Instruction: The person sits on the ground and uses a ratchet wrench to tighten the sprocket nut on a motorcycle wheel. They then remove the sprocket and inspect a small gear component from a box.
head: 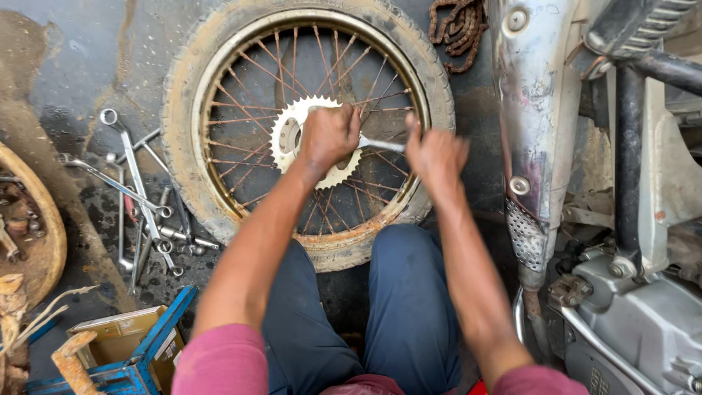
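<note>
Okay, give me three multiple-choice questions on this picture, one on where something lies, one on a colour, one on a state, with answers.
1. Where does the pile of wrenches lie?
A. left of the wheel
B. on the sprocket
C. in the blue crate

2. What colour are the sleeves?
A. green
B. pink-red
C. white

3. How does the wheel sit?
A. mounted on the motorcycle
B. upright against a wall
C. flat on the ground

Answers: 1 A, they rest on the dark floor beside the tyre. 2 B, both upper arms show it. 3 C, it lies flat with the sprocket facing up, the left hand on it and the right hand at the wrench.
</note>
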`<state>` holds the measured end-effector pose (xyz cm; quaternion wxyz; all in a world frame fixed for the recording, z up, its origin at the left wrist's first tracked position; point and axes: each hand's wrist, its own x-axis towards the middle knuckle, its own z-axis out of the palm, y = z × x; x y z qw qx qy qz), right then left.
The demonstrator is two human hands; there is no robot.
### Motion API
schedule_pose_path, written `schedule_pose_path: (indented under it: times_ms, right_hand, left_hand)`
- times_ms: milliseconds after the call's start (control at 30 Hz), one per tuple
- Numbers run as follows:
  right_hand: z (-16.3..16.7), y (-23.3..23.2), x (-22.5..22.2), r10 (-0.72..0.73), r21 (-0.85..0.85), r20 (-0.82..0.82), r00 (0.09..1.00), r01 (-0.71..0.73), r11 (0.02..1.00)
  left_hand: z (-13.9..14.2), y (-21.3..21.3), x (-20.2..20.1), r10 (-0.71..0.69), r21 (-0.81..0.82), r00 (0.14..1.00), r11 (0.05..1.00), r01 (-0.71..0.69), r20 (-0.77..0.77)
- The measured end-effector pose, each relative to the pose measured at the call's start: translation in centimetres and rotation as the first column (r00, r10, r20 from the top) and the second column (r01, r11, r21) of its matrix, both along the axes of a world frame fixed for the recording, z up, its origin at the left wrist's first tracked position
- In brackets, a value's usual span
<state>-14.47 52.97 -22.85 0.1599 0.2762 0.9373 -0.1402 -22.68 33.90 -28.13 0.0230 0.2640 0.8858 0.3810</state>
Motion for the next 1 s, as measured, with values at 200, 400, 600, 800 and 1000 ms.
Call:
schedule_pose_path:
  times_ms: [200, 400, 600, 800, 1000]
  right_hand:
    - [-0.4, -8.7, 9.3, -0.170, -0.194, 0.098, 0.981, 0.186, 0.963]
    - [0.1, -11.5, 6.4, -0.195, -0.338, 0.190, 0.962, 0.251, 0.907]
    - [-4.3, -24.9, 3.1, -0.789, -0.830, 0.243, 0.564, 0.542, 0.132]
    - [-8.2, -24.9, 1.3, -0.757, -0.860, 0.283, 0.589, 0.505, 0.070]
    - [-2.4, -18.4, 2.9, -0.584, -0.744, 0.240, 0.775, 0.533, 0.402]
  left_hand:
    - [0.1, -2.9, -2.2, -0.563, -0.103, 0.826, 0.821, 0.561, 0.014]
    - [-0.9, -3.3, -4.6, -0.637, -0.112, 0.770, 0.763, 0.636, 0.036]
    - [-1.9, -1.8, -8.8, -0.794, -0.310, 0.584, 0.519, 0.797, 0.171]
    - [-2.4, -2.4, -11.8, -0.742, -0.180, 0.656, 0.633, 0.753, 0.136]
    - [-0.6, -2.1, -10.2, -0.423, -0.119, 0.818, 0.858, 0.500, 0.390]
